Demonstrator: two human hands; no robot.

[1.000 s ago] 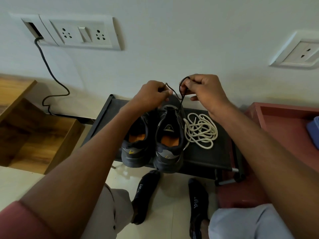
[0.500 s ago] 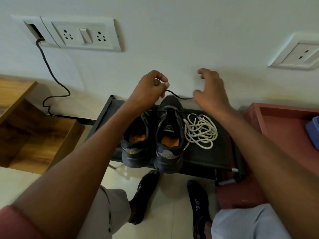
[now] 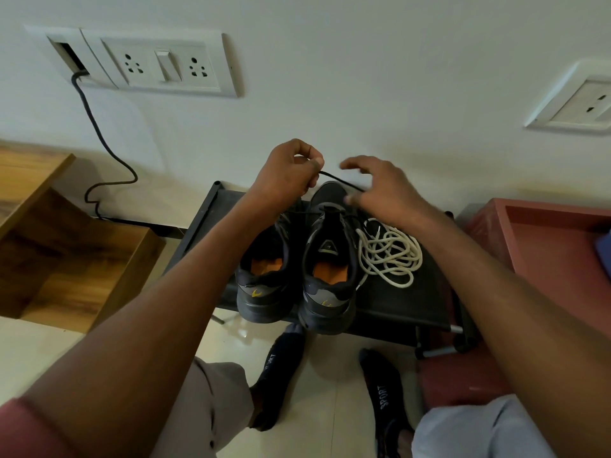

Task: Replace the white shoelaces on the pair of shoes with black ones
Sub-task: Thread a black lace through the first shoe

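Observation:
Two dark shoes with orange insoles stand side by side on a black rack (image 3: 400, 304), the left shoe (image 3: 264, 279) beside the right shoe (image 3: 330, 259). My left hand (image 3: 287, 173) pinches a black lace (image 3: 337, 181) above the toe of the right shoe. The lace runs rightward from those fingers to my right hand (image 3: 383, 190). That hand hovers with spread, relaxed fingers, the lace passing between thumb and forefinger without a clear grip. A heap of white laces (image 3: 390, 252) lies on the rack to the right of the shoes.
A reddish tray (image 3: 549, 246) stands right of the rack and a wooden shelf (image 3: 72, 246) left of it. A black cable (image 3: 99, 133) hangs from the wall sockets (image 3: 165, 64). My socked feet (image 3: 383, 395) rest on the tiled floor below.
My right hand let go of the black lace loop, swung out open, and now hovers back over the strand. My left hand rose slightly, still pinching the lace.

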